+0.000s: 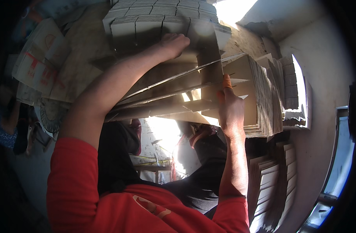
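Note:
My left hand is closed in a fist in front of the far stack of cardboard; whatever its fingers hold is hidden. My right hand, with an orange cover on one finger, grips the near right edge of an upright brown cardboard strip. Several long, narrow cardboard strips stand on edge to its left, fanning out from beside my left forearm toward my right hand. Their right ends come close to that hand and rise past the upright strip.
A tall stack of slotted cardboard pieces stands at the far side. To the right is a thick stack of cardboard sheets, with more bundles below it. A printed cardboard box lies at left. Another person's arm shows at the left rim.

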Demonstrator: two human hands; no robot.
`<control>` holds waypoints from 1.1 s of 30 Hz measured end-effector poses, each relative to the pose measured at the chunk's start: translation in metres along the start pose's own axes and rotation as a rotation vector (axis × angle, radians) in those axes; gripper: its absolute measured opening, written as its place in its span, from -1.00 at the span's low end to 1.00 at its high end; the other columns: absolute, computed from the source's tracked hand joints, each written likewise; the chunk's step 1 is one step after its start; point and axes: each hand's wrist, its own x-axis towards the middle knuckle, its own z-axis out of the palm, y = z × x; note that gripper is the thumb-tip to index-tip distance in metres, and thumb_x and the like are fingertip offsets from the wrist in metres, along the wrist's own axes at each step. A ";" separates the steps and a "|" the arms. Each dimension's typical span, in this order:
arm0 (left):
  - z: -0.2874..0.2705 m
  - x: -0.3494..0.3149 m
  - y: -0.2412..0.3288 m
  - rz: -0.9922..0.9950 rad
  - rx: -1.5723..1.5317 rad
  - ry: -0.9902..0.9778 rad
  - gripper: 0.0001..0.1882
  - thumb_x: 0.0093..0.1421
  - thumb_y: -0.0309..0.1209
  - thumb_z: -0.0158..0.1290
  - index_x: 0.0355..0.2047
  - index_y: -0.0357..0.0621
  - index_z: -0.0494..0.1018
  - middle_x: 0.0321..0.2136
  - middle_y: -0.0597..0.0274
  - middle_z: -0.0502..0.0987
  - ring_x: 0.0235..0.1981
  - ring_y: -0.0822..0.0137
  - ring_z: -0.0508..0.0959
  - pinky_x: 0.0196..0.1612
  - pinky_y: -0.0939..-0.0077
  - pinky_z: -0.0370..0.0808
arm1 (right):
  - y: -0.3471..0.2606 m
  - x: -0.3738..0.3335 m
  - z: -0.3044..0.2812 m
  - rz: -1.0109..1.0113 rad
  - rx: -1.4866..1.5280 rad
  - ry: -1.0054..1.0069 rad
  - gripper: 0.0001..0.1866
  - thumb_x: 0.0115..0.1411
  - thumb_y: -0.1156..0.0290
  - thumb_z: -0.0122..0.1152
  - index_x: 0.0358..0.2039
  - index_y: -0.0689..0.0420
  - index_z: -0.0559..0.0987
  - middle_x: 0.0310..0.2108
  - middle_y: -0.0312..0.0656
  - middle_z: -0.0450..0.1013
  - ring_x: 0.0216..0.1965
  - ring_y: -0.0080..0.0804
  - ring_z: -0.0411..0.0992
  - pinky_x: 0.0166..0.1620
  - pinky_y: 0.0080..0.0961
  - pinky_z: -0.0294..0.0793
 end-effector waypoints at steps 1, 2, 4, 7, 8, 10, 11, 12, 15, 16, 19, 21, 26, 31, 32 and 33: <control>0.001 -0.001 0.002 -0.016 0.014 0.006 -0.88 -0.10 -0.65 -0.02 -0.50 -0.24 0.45 -0.44 -0.05 0.52 -0.26 -0.07 0.53 -0.30 0.13 0.49 | 0.000 -0.001 0.001 0.003 -0.008 -0.008 -0.42 0.17 0.52 0.00 0.23 0.09 0.21 -0.56 0.15 0.41 -0.57 -0.06 0.42 -0.44 -0.26 0.35; 0.001 -0.001 0.004 -0.031 0.028 0.012 -0.85 -0.09 -0.65 -0.02 -0.48 -0.21 0.47 -0.41 -0.02 0.53 -0.25 -0.05 0.54 -0.28 0.12 0.49 | 0.001 -0.001 0.001 -0.003 -0.010 -0.011 -0.42 0.17 0.52 0.00 0.23 0.09 0.21 -0.55 0.15 0.41 -0.57 -0.06 0.42 -0.44 -0.26 0.36; 0.002 -0.002 0.005 -0.028 0.041 0.004 -0.84 -0.09 -0.66 -0.02 -0.47 -0.20 0.48 -0.39 -0.01 0.54 -0.25 -0.05 0.55 -0.27 0.12 0.50 | 0.001 -0.001 -0.001 -0.015 -0.016 -0.016 -0.42 0.17 0.52 0.01 0.23 0.09 0.21 -0.54 0.15 0.41 -0.56 -0.06 0.42 -0.43 -0.26 0.36; 0.005 -0.001 0.000 0.049 0.033 -0.034 -0.86 -0.11 -0.65 0.01 -0.49 -0.23 0.47 -0.43 -0.03 0.54 -0.28 -0.06 0.55 -0.30 0.16 0.51 | 0.004 0.000 0.004 -0.022 -0.033 -0.010 -0.41 0.17 0.52 0.01 0.24 0.08 0.20 -0.51 0.16 0.42 -0.54 -0.05 0.43 -0.42 -0.27 0.37; 0.007 -0.001 -0.005 0.088 0.027 -0.045 -0.87 -0.11 -0.65 0.02 -0.49 -0.24 0.47 -0.44 -0.04 0.53 -0.29 -0.06 0.56 -0.31 0.17 0.51 | 0.002 0.001 0.003 0.015 -0.010 -0.014 -0.41 0.17 0.52 0.01 0.24 0.07 0.19 -0.51 0.15 0.42 -0.53 -0.04 0.43 -0.41 -0.26 0.37; 0.008 0.000 -0.009 0.103 -0.043 -0.070 -0.91 -0.10 -0.63 0.03 -0.51 -0.26 0.42 -0.46 -0.05 0.50 -0.31 -0.07 0.54 -0.32 0.16 0.49 | -0.004 0.003 0.001 0.089 0.035 -0.023 -0.40 0.16 0.52 0.02 0.24 0.05 0.19 -0.49 0.15 0.42 -0.51 -0.02 0.44 -0.40 -0.25 0.37; 0.007 0.000 -0.010 0.080 -0.106 -0.084 -0.93 -0.09 -0.62 0.02 -0.53 -0.26 0.38 -0.47 -0.05 0.47 -0.31 -0.08 0.52 -0.31 0.14 0.47 | -0.004 0.004 0.000 0.089 0.023 -0.028 -0.39 0.16 0.53 0.02 0.24 0.05 0.19 -0.49 0.15 0.42 -0.49 -0.03 0.44 -0.39 -0.24 0.38; 0.007 -0.001 -0.010 0.055 -0.168 -0.098 -0.93 -0.09 -0.60 0.02 -0.55 -0.27 0.35 -0.49 -0.06 0.44 -0.31 -0.09 0.50 -0.31 0.13 0.44 | -0.005 0.004 0.000 0.088 0.012 -0.033 -0.39 0.16 0.53 0.03 0.24 0.04 0.19 -0.48 0.15 0.43 -0.48 -0.03 0.45 -0.38 -0.23 0.38; 0.004 -0.003 -0.006 0.047 -0.114 -0.006 -0.93 -0.07 -0.61 0.02 -0.51 -0.28 0.37 -0.44 -0.07 0.46 -0.27 -0.07 0.51 -0.29 0.15 0.46 | -0.005 0.004 -0.001 0.048 0.023 -0.045 -0.38 0.14 0.53 0.05 0.24 0.03 0.19 -0.45 0.15 0.44 -0.44 -0.02 0.46 -0.35 -0.20 0.37; 0.005 -0.002 -0.007 0.020 -0.103 -0.021 -0.92 -0.06 -0.61 0.02 -0.49 -0.29 0.39 -0.41 -0.06 0.47 -0.25 -0.06 0.51 -0.27 0.16 0.46 | -0.006 0.005 -0.001 0.028 0.034 -0.048 -0.37 0.13 0.53 0.05 0.24 0.02 0.19 -0.44 0.15 0.44 -0.42 -0.02 0.47 -0.35 -0.19 0.37; 0.002 0.002 -0.006 -0.016 -0.105 -0.062 -0.86 -0.06 -0.60 0.04 -0.41 -0.30 0.43 -0.34 -0.06 0.49 -0.20 -0.03 0.51 -0.23 0.17 0.46 | -0.004 0.009 0.001 -0.033 -0.048 -0.061 -0.42 0.13 0.58 -0.09 0.21 0.13 0.19 -0.48 0.13 0.44 -0.43 0.07 0.45 -0.36 -0.12 0.38; -0.003 0.003 -0.004 0.026 -0.151 -0.087 -0.81 -0.07 -0.59 0.07 -0.37 -0.30 0.45 -0.31 -0.06 0.50 -0.17 -0.02 0.50 -0.20 0.17 0.46 | -0.004 0.010 0.002 -0.016 -0.012 -0.062 -0.41 0.11 0.56 0.01 0.21 0.07 0.24 -0.44 0.15 0.44 -0.39 0.07 0.44 -0.32 -0.17 0.38; -0.006 0.000 -0.004 0.042 -0.197 -0.067 -0.74 -0.09 -0.57 0.16 -0.32 -0.28 0.46 -0.30 -0.02 0.50 -0.15 0.03 0.50 -0.18 0.18 0.45 | -0.004 0.018 0.007 0.046 -0.064 -0.136 -0.53 0.18 0.44 -0.03 0.15 0.05 0.34 -0.44 0.14 0.43 -0.36 0.09 0.43 -0.28 -0.16 0.38; -0.031 -0.017 -0.009 -0.002 -0.256 -0.044 -0.66 -0.06 -0.51 0.20 -0.21 -0.25 0.47 -0.30 0.04 0.50 -0.18 0.11 0.50 -0.18 0.27 0.44 | 0.000 0.019 0.011 0.024 -0.273 -0.129 -0.61 0.25 0.33 -0.15 0.09 -0.03 0.40 -0.47 0.07 0.45 -0.34 0.08 0.43 -0.28 -0.12 0.38; -0.034 -0.027 -0.010 0.000 -0.292 0.061 -0.65 -0.06 -0.50 0.20 -0.20 -0.25 0.47 -0.31 0.03 0.50 -0.20 0.12 0.50 -0.19 0.29 0.43 | -0.001 0.020 0.013 0.021 -0.333 -0.178 -0.63 0.27 0.44 -0.19 0.09 0.13 0.36 -0.39 0.07 0.50 -0.29 0.06 0.48 -0.23 -0.10 0.44; -0.036 -0.036 -0.009 0.001 -0.327 0.167 -0.64 -0.06 -0.49 0.21 -0.20 -0.25 0.47 -0.32 0.03 0.50 -0.22 0.13 0.50 -0.19 0.30 0.43 | 0.000 0.021 0.009 0.028 -0.303 -0.179 -0.63 0.27 0.43 -0.18 0.08 0.10 0.38 -0.38 0.06 0.50 -0.29 0.06 0.48 -0.23 -0.10 0.44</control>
